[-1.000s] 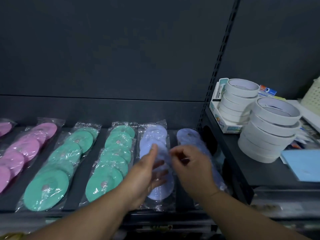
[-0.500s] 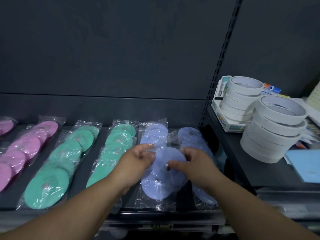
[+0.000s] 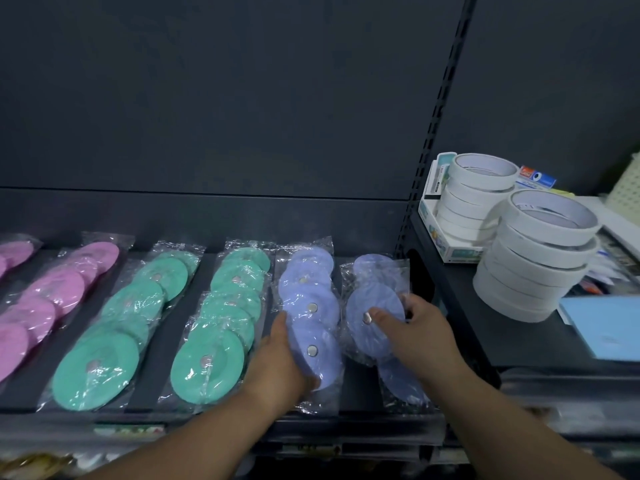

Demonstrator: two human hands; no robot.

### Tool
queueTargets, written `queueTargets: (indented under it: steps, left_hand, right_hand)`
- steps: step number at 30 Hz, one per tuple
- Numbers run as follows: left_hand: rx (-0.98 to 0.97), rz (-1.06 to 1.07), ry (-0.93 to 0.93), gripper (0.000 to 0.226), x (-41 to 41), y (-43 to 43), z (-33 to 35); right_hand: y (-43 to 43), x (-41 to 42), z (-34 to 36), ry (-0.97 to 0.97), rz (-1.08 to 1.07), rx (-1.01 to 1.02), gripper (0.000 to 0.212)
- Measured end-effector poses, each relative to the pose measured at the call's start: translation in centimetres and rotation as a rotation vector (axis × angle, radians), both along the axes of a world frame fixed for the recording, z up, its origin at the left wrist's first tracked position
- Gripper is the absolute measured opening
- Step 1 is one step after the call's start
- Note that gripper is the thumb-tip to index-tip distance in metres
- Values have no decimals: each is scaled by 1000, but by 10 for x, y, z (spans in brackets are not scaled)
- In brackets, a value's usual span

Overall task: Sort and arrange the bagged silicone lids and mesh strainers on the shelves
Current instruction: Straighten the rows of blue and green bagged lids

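Note:
Bagged silicone lids lie in rows on a dark shelf (image 3: pixel 207 412): pink ones (image 3: pixel 59 289) at the left, two green rows (image 3: pixel 138 323) (image 3: pixel 221 327) in the middle, two lavender rows at the right. My left hand (image 3: pixel 282 358) grips the left edge of the front lavender lid (image 3: pixel 317 355) in the left lavender row. My right hand (image 3: pixel 415 332) holds a bagged lavender lid (image 3: pixel 367 320) above the right lavender row, thumb on its face, fingers behind its right edge. No mesh strainers are in view.
A slotted upright post (image 3: pixel 426 161) divides the shelving. On the raised right shelf stand two stacks of white tape rolls (image 3: pixel 536 251), a white display box (image 3: pixel 446 244), a blue sheet (image 3: pixel 606 323) and a cream basket (image 3: pixel 627 188). A dark back panel rises behind.
The lavender lid held between both hands has gone right with my right hand over the right row. My left hand dropped onto the front lid of the left lavender row.

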State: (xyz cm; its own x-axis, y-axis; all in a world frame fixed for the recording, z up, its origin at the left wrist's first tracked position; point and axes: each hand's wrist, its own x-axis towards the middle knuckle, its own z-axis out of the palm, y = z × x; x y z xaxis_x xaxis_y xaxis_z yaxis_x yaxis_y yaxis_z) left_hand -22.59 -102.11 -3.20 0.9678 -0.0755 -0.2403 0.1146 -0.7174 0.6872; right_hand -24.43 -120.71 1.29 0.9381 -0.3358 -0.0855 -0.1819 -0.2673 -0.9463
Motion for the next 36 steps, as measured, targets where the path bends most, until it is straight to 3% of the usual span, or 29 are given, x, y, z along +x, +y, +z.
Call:
queueTargets:
  steps: [9,11,15,17,20,22,24,25,27,29,34,36]
  left_hand:
    - [-538,215,45,58,0,4,5]
    - [-535,216,49,57,7,3,5]
    - [-343,203,7,44,12,4,5]
    - [-306,207,-25,41,8,5,9]
    - [-344,180,-80,31,0,4,16]
    - [-347,150,-79,25,-3,2,16]
    - [-302,103,-64,29,-5,2,11]
    - [-264,79,-53,46,-5,3,7]
    - [-223,29,-59,75,-6,5,2]
    - [-187,-4,-67,87,-5,8,-2]
    - [-165,-9,-83,91,4,13,-6]
    - [-215,20,-74,75,11,15,-5]
  right_hand:
    - [-8,-5,6,7,29,145,4]
    - [-7,-4,4,30,50,148,6]
    - [-4,-1,-9,163,147,49,31]
    - [1,-1,-17,222,208,5,26]
    - [15,1,-28,271,284,-176,31]
    - [24,3,-31,286,329,-333,47]
    - [32,3,-34,235,360,-486,64]
    - [35,3,-34,191,381,-555,70]
    - [40,2,-35,141,436,-691,73]
    - [41,3,-34,187,499,-785,69]
    - [36,12,-26,168,503,-699,81]
    - [33,22,-20,80,455,-615,87]
